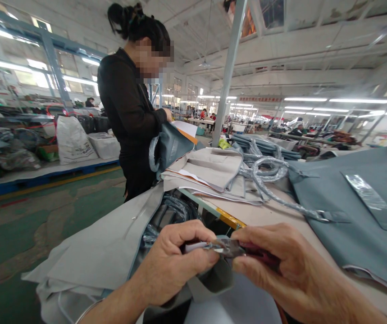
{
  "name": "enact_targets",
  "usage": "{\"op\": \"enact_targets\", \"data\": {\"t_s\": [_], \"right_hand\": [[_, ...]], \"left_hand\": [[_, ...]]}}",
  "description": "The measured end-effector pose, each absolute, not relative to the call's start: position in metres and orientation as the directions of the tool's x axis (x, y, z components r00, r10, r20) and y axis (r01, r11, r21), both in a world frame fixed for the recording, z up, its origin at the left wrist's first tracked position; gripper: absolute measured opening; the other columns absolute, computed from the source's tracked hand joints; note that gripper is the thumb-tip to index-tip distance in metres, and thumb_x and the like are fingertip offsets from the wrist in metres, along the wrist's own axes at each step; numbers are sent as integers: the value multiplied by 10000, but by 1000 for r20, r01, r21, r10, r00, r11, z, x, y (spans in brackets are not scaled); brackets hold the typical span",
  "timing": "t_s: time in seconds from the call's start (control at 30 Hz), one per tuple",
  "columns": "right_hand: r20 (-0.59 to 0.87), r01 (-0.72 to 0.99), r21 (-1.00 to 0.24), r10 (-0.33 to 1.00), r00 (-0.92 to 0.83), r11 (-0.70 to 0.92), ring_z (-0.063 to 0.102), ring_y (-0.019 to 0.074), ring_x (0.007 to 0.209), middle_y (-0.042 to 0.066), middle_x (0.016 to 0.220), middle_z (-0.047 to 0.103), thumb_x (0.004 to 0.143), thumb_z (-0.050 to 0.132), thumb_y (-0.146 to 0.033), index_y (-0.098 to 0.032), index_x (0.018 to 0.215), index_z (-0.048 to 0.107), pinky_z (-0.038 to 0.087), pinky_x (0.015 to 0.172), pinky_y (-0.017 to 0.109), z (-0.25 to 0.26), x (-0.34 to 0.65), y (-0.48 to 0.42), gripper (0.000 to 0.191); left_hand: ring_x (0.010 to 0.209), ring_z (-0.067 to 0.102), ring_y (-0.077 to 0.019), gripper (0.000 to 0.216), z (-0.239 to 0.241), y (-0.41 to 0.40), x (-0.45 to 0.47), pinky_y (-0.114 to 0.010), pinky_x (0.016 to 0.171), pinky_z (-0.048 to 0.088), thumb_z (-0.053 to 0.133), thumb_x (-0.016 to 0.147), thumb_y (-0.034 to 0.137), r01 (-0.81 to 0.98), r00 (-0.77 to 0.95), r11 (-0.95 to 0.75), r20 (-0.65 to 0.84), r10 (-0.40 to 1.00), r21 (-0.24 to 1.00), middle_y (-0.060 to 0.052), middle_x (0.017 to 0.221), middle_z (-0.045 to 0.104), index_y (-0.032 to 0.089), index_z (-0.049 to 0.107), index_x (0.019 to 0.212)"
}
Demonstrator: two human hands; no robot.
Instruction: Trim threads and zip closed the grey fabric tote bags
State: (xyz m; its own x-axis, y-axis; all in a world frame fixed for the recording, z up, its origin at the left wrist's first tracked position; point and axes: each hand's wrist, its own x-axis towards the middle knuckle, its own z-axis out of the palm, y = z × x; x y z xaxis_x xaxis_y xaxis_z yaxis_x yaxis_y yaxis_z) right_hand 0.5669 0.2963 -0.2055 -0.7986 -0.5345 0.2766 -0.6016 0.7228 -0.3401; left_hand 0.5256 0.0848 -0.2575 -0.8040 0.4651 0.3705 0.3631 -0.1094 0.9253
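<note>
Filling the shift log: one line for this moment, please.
left hand: pinches grey strap end | right hand: grips red-handled snips at strap | blue-grey fabric on table | co-worker standing opposite

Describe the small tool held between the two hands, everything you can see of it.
The tool looks like small snips or pliers: a shiny metal head with dark red handles. It lies roughly level, head pointing toward the left hand, handles inside the right hand. The left hand's fingertips pinch a thin white strip right at the metal tip. Fingers hide much of it, so whether its blades are open or closed cannot be told. Grey-blue fabric sits just below it, above the table edge.
</note>
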Motion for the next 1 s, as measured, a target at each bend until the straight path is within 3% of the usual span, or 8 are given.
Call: {"op": "enact_targets", "data": {"t_s": [0.2, 0.7, 1.0], "right_hand": [[261, -617, -358, -559, -787, 701, 360, 80, 563, -44, 621, 457, 1001, 453, -416, -167, 811, 614, 259, 555, 263, -205, 567, 298, 352], [205, -592, -226, -556, -805, 774, 342, 77, 524, -50, 575, 450, 976, 481, -398, -181, 749, 587, 219, 532, 272, -200, 567, 294, 331], [142, -533, -273, -514, -846, 801, 365, 83, 549, -43, 595, 461, 966, 483, -390, -186, 717, 532, 240, 543, 264, -199, 568, 289, 326]], "left_hand": [[608, 440, -108, 148, -255, 86, 527, -249, 582, 324, 675, 758, 275, 351, -811, -110, 360, 461, 930, 2, 667, 552, 133, 697, 719], [605, 454, -111, 156, -259, 88, 524, -242, 567, 337, 675, 748, 272, 330, -828, -69, 324, 458, 942, -11, 677, 577, 123, 723, 746], [603, 449, -108, 155, -262, 87, 525, -240, 568, 332, 685, 737, 276, 329, -832, -89, 333, 445, 940, -6, 668, 573, 126, 720, 731]]}}
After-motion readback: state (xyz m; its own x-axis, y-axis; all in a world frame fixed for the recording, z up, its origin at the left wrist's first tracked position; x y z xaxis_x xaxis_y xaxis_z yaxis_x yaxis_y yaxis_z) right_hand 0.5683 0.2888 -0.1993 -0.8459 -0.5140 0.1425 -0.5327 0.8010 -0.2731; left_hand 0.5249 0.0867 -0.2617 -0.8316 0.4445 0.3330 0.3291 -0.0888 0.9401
